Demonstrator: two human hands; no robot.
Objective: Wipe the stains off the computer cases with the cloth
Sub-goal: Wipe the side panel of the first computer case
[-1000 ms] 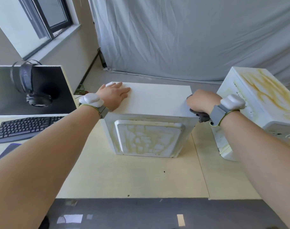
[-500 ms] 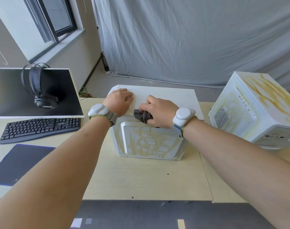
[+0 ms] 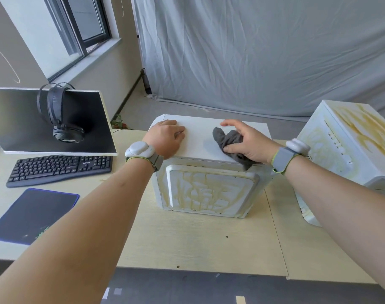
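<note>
A white computer case (image 3: pixel 209 189) stands in the middle of the desk, its near face streaked with yellow-brown stains and its top looking clean. My left hand (image 3: pixel 165 137) rests flat on the top's left side. My right hand (image 3: pixel 246 141) holds a crumpled grey cloth (image 3: pixel 229 141) against the top's right side, thumb pinching it, and part of the cloth hangs over the near edge. A second white case (image 3: pixel 349 141) with yellow-brown stains on its top and side stands to the right.
On the left of the pale wooden desk (image 3: pixel 187 238) are a monitor (image 3: pixel 55 121) with black headphones (image 3: pixel 60 115) hung on it, a black keyboard (image 3: pixel 60 167) and a dark mouse pad (image 3: pixel 31 216). A grey curtain (image 3: pixel 253 51) hangs behind.
My right hand has carried the cloth from the case's right edge to the near-left of the top, then back to the right side. My left hand stays on the top.
</note>
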